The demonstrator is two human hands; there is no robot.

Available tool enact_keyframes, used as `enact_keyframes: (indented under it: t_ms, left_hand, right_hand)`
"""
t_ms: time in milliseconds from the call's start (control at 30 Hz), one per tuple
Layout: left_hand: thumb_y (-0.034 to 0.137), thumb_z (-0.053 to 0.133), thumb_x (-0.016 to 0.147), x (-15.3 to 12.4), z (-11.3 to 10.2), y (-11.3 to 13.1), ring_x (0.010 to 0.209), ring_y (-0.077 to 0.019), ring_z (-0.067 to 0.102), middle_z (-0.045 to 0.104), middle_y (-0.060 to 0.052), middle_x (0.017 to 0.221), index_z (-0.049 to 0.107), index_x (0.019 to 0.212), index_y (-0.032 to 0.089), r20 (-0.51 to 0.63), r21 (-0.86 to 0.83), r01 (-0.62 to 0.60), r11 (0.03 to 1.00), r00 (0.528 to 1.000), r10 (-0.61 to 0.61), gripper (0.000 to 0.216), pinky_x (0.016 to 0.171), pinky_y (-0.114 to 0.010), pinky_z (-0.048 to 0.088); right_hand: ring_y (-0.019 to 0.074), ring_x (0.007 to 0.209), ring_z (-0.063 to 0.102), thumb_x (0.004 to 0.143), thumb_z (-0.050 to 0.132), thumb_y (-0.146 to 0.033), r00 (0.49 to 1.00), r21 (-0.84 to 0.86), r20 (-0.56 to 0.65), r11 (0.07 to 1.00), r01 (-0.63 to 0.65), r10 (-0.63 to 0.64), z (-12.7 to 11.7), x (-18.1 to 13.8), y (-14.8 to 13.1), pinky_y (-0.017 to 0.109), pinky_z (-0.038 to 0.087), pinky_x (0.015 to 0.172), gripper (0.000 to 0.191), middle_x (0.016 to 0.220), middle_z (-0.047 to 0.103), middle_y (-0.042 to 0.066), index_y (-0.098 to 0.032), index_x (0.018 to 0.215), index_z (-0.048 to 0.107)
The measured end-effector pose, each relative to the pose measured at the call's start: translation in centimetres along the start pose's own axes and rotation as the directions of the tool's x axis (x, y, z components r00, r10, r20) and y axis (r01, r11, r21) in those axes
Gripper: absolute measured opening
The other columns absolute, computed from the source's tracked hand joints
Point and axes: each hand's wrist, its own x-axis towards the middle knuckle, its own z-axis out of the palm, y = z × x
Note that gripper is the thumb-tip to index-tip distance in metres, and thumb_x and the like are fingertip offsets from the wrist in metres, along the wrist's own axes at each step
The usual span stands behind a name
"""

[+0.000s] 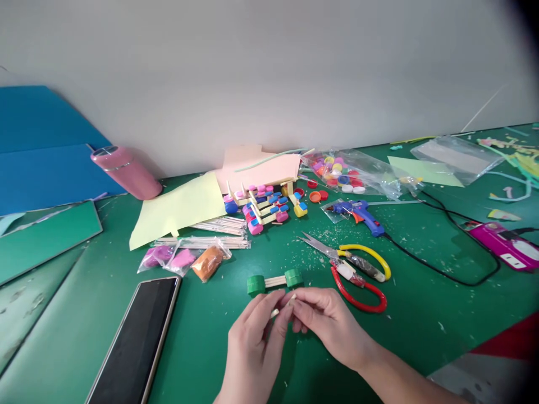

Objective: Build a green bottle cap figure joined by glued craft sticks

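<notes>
My left hand (252, 348) and my right hand (326, 322) meet near the front middle of the green table (126, 269). Together they pinch a small pale wooden stick (283, 306), with something green partly hidden under the fingers. Just beyond the fingertips lies an axle piece: two green bottle caps joined by a wooden stick (274, 281). Further back stands a cluster of finished stick-and-cap pieces (265, 207) with pink, blue and yellow caps.
Scissors with red and yellow handles (353, 269) lie right of my hands. A blue glue gun (362, 216) trails a black cable. Also present: a phone (138, 336) front left, clay bags (185, 259), stick bundles (219, 234), a bag of caps (345, 171), yellow paper (181, 210), a pink bottle (124, 171).
</notes>
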Motion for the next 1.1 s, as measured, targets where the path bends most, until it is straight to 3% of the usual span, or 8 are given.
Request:
enact_keyframes:
  t_ms: [300, 400, 500, 567, 700, 800, 933, 1100]
  left_hand:
    - [0.009, 0.048, 0.077, -0.6, 0.4, -1.3, 0.059, -0.0183, 0.061, 0.066, -0.008, 0.070, 0.063, 0.100, 0.013, 0.029, 0.173, -0.143, 0.975, 0.990, 0.140, 0.028, 0.053, -0.025, 0.048]
    - [0.013, 0.052, 0.076, 0.0, -0.1, -0.5, 0.061, -0.0181, 0.061, 0.066, -0.007, 0.071, 0.065, 0.089, 0.016, -0.001, 0.064, 0.022, 0.998, 1.000, -0.022, 0.018, 0.055, -0.024, 0.047]
    - [0.021, 0.054, 0.078, 0.8, -1.0, 0.6, 0.051, -0.0137, 0.053, 0.062, -0.002, 0.062, 0.063, 0.083, 0.018, 0.038, -0.103, 0.273, 0.957, 0.962, -0.270, 0.011, 0.047, -0.021, 0.039]
    - [0.027, 0.053, 0.080, 1.4, -1.3, 1.1, 0.053, -0.0128, 0.048, 0.058, -0.001, 0.059, 0.062, 0.079, 0.018, 0.121, -0.267, 0.403, 0.876, 0.915, -0.384, 0.013, 0.048, -0.021, 0.036]
    - [0.033, 0.057, 0.079, 2.2, -1.1, 1.2, 0.053, -0.0095, 0.039, 0.050, 0.002, 0.054, 0.061, 0.074, 0.017, 0.268, -0.575, 0.566, 0.591, 0.813, -0.517, 0.018, 0.048, -0.020, 0.030]
    - [0.031, 0.060, 0.078, 2.5, -0.5, 0.4, 0.050, -0.0071, 0.034, 0.043, 0.004, 0.052, 0.062, 0.076, 0.015, 0.360, -0.752, 0.571, 0.330, 0.775, -0.519, 0.016, 0.048, -0.019, 0.027]
    - [0.025, 0.056, 0.081, 2.5, -0.1, -1.0, 0.043, -0.0041, 0.024, 0.035, 0.007, 0.049, 0.062, 0.079, 0.014, 0.376, -0.875, 0.474, 0.101, 0.796, -0.475, 0.013, 0.046, -0.020, 0.022]
    - [0.023, 0.051, 0.084, 2.3, -0.2, -1.9, 0.041, -0.0034, 0.018, 0.029, 0.009, 0.049, 0.059, 0.077, 0.014, 0.379, -0.895, 0.445, 0.037, 0.801, -0.463, 0.015, 0.046, -0.021, 0.019]
  right_hand:
    - [0.0135, 0.074, 0.056, 0.093, 0.037, -0.032, 0.998, -0.127, 0.069, 0.992, 0.005, 0.004, -0.1, -0.9, -0.7, 0.023, 0.045, 0.066, 0.032, 0.079, 0.061, 0.002, -0.016, 0.097, 0.064]
    - [0.0173, 0.087, 0.059, 0.090, 0.043, -0.031, 0.997, -0.323, -0.070, 0.946, 0.005, -0.029, -2.1, -1.4, -0.8, 0.027, 0.048, 0.075, 0.027, 0.095, 0.064, 0.005, -0.020, 0.109, 0.059]
    - [0.0208, 0.095, 0.057, 0.086, 0.045, -0.025, 0.937, -0.640, -0.294, 0.767, -0.045, -0.190, -5.9, -2.1, -0.2, 0.034, 0.046, 0.083, 0.029, 0.102, 0.061, 0.007, -0.022, 0.113, 0.054]
    - [0.0233, 0.104, 0.052, 0.081, 0.047, -0.022, 0.887, -0.777, -0.366, 0.617, -0.125, -0.281, -8.4, -2.7, 0.5, 0.038, 0.042, 0.090, 0.034, 0.115, 0.054, 0.009, -0.021, 0.115, 0.050]
    - [0.0266, 0.116, 0.042, 0.074, 0.049, -0.020, 0.927, -0.898, -0.324, 0.369, -0.240, -0.186, -11.0, -3.6, 1.5, 0.042, 0.039, 0.094, 0.055, 0.128, 0.042, 0.011, -0.019, 0.128, 0.035]
    - [0.0292, 0.115, 0.041, 0.068, 0.052, -0.021, 0.938, -0.921, -0.328, 0.261, -0.291, -0.114, -11.2, -3.3, 1.6, 0.043, 0.038, 0.094, 0.061, 0.126, 0.044, 0.012, -0.015, 0.127, 0.036]
    - [0.0288, 0.102, 0.052, 0.066, 0.053, -0.023, 0.923, -0.905, -0.377, 0.246, -0.348, -0.082, -11.6, -2.4, 1.5, 0.041, 0.043, 0.087, 0.051, 0.110, 0.055, 0.013, -0.013, 0.115, 0.044]
    - [0.0243, 0.090, 0.059, 0.070, 0.051, -0.022, 0.914, -0.849, -0.402, 0.397, -0.349, -0.056, -12.0, -2.3, 1.1, 0.036, 0.049, 0.076, 0.037, 0.105, 0.058, 0.008, -0.021, 0.107, 0.046]
